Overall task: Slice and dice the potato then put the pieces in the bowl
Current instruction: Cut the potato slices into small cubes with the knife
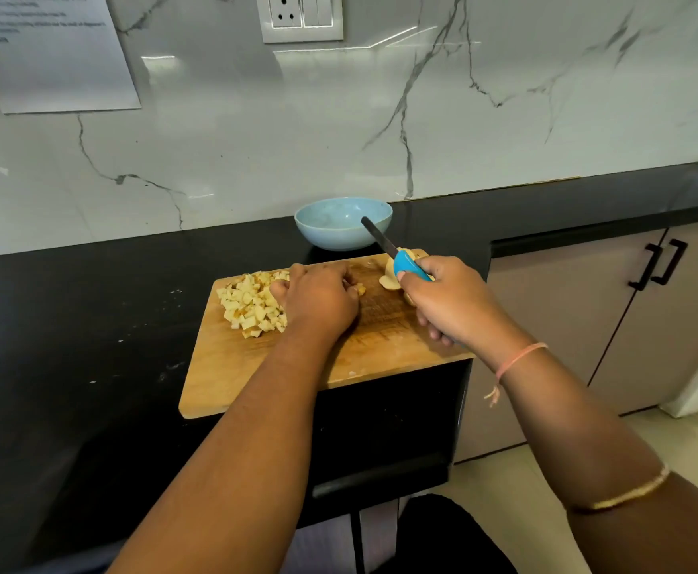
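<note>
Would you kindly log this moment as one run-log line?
left hand: on diced potato, cutting board | right hand: grips knife, blade lifted | potato slices: undiced, by right hand | bowl: no pieces seen

Soft, even light filled the kitchen, brightest on the marble wall. Pale streaks of glare sat there just below the socket, and another lay beside the sheet of paper, whose print was blurred past reading. The black worktop showed a dull bluish sheen at its left edge. Shadows were faint, with only a soft one under the bowl. The knife blade read as a dark bar. The wide lens bowed the worktop's back edge and stretched both forearms. The cutting board was sharp.
</note>
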A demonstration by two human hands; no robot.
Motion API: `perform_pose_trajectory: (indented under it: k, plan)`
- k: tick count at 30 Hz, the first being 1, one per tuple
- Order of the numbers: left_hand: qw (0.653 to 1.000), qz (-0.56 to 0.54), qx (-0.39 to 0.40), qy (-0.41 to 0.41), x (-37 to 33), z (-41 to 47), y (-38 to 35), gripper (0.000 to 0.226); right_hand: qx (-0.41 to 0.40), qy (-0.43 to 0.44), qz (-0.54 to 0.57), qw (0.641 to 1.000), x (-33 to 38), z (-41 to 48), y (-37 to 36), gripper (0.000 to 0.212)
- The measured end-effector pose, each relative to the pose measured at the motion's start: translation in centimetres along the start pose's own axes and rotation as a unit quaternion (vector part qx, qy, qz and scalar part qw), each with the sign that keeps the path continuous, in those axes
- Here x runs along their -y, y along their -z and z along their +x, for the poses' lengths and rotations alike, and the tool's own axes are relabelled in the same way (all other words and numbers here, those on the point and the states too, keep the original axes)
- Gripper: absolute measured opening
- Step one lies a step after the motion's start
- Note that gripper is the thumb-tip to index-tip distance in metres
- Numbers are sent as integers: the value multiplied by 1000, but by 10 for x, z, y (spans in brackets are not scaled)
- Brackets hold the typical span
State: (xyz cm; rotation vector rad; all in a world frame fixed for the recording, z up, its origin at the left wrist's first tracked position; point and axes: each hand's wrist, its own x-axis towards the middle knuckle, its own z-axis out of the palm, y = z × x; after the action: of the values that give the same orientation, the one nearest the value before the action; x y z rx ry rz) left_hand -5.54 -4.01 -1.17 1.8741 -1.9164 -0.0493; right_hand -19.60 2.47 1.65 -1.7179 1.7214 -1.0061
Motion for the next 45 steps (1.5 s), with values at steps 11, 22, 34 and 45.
perform_pose_trajectory:
  k: [11,22,34,45]
  plan:
    - [998,41,0,-57,-4,1,-5,23,-41,-31,190,980,-28,14,-10,22]
    - [998,51,-27,16,5,4,1,24,-40,-21,280,959,-35,13,-7,25]
    - [988,-92,-112,46,13,7,3,25,-27,-5,287,957,-37,12,-7,24]
    - [982,-107,-147,-41,-7,3,3,44,-21,-5,299,954,-40,14,-7,25]
